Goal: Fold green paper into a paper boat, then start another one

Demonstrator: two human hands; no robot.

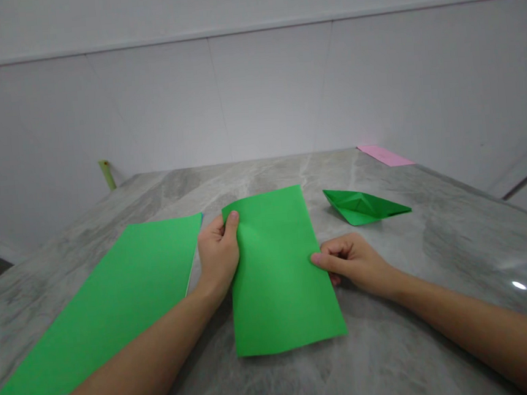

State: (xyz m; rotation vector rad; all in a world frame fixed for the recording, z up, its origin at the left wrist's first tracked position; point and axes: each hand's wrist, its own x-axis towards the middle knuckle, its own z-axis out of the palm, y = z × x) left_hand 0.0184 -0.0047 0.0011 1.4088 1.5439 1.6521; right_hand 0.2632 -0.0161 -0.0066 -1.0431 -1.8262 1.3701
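A rectangular green sheet of paper (277, 276) is held up a little above the table, slightly bowed. My left hand (219, 250) grips its upper left edge, thumb on the front and fingers behind. Lower down on the right edge, my right hand (349, 260) pinches the sheet between thumb and curled fingers. Beyond my right hand lies a folded green paper boat (363, 206), resting on the table. To the left, partly covered by my left forearm, is a stack of green paper (124, 289).
The grey marbled table (225, 182) reaches back to a white wall (263, 93). Near its far right edge lies a pink sheet of paper (386, 155). A narrow yellow-green strip (107, 174) stands at the far left edge.
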